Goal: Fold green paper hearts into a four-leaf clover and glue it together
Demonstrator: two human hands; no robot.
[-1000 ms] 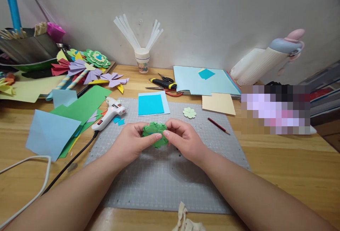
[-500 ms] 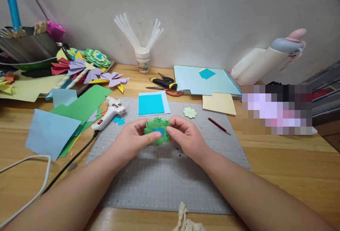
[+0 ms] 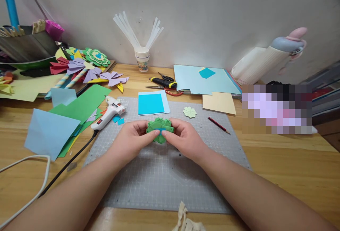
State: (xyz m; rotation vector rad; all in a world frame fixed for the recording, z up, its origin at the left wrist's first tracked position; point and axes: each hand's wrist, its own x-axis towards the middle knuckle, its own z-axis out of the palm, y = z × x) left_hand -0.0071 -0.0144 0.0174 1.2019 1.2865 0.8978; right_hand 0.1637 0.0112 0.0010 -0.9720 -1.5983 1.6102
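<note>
Both hands hold a green paper flower (image 3: 160,139) above the grey cutting mat (image 3: 170,185). My left hand (image 3: 131,136) pinches its left side, and my right hand (image 3: 187,139) grips the right side. The two thumbs press close together at the middle, over a small blue paper piece (image 3: 160,131) that they mostly cover. Fingers behind the flower are partly hidden. Beyond the hands lie a blue paper square (image 3: 151,104) on a paler sheet and a pale green paper flower (image 3: 190,112).
A white glue gun (image 3: 108,115) with a black cord lies at the left beside coloured paper sheets (image 3: 53,132). A pencil (image 3: 219,125) rests on the mat's right. Farther back are a utility knife (image 3: 163,82), scissors (image 3: 166,77) and a paper cup (image 3: 142,60) of white strips.
My right thumb has moved left onto the blue piece, beside the left thumb, covering more of it. The flower has shifted slightly to the right.
</note>
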